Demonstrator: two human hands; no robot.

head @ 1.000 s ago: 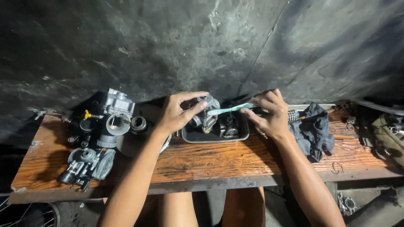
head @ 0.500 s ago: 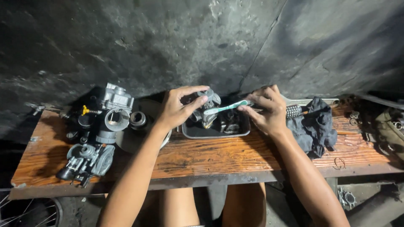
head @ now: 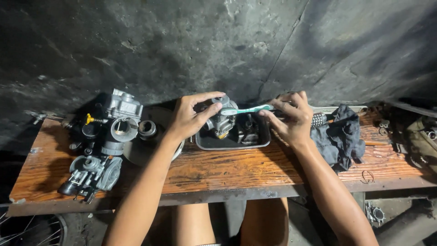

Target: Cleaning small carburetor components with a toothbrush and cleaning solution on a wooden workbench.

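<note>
Your left hand point(head: 191, 117) grips the carburetor point(head: 221, 119) over the tray point(head: 232, 145); your right hand point(head: 291, 119) pinches the toothbrush point(head: 246, 110), bristles touching it.

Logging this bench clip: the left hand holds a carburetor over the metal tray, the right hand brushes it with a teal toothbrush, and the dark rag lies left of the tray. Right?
Not quite. In the head view the dark rag lies right of the metal tray, not left. The rest stands: left hand holds the carburetor, right hand the teal toothbrush.
</note>
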